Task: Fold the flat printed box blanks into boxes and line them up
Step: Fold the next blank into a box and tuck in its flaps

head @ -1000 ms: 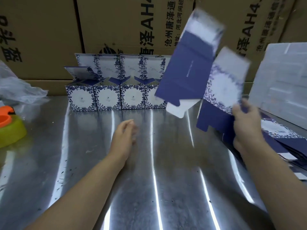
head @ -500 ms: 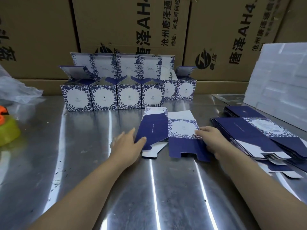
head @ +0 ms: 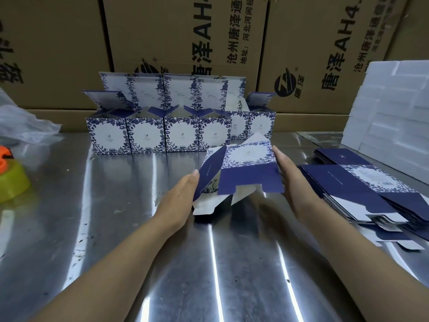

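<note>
Centre frame: half-opened card box blank [head: 246, 173], navy with white floral print, pressed between left hand [head: 183, 196] and right hand [head: 292, 180], fingers straight and flat on its sides. Row of folded boxes [head: 148, 135] upper centre, lids up. Flat blank stack [head: 362, 191] right, on shiny steel table [head: 116, 205].

A single wide-angle camera on the person's head looks forward and down over the metal table [head: 92, 228]. It sits close enough that the left hand [head: 183, 201] and right hand [head: 292, 182] fill the middle. It faces the far stack of brown cartons [head: 174, 43].
</note>
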